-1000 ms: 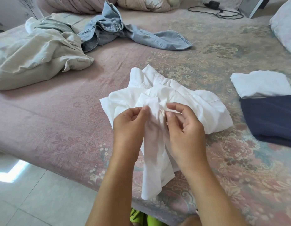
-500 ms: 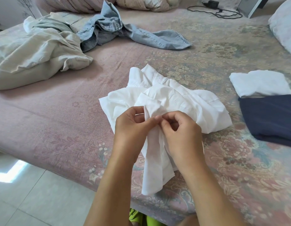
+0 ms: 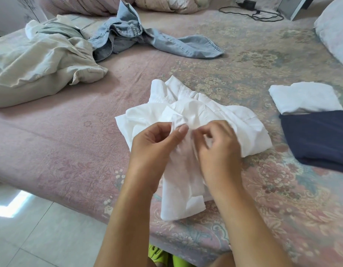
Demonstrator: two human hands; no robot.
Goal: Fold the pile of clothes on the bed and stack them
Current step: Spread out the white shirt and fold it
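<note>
White garment [image 3: 195, 120] lengthwise toward viewer — left hand [image 3: 153, 147], right hand [image 3: 218, 149] pinching its middle

I see a bed [image 3: 66, 151] under a pink floral cover, tiled floor [image 3: 41, 237] at its near edge. On it: white shirt [image 3: 215, 120] crumpled mid-front, beige garment [image 3: 41, 68] heaped far left touching a denim shirt [image 3: 147, 39], folded white piece [image 3: 303, 99] against a folded navy piece [image 3: 320, 137] right. Pillows [image 3: 334, 29] and a black cable [image 3: 259, 14] lie at the far side.
</note>
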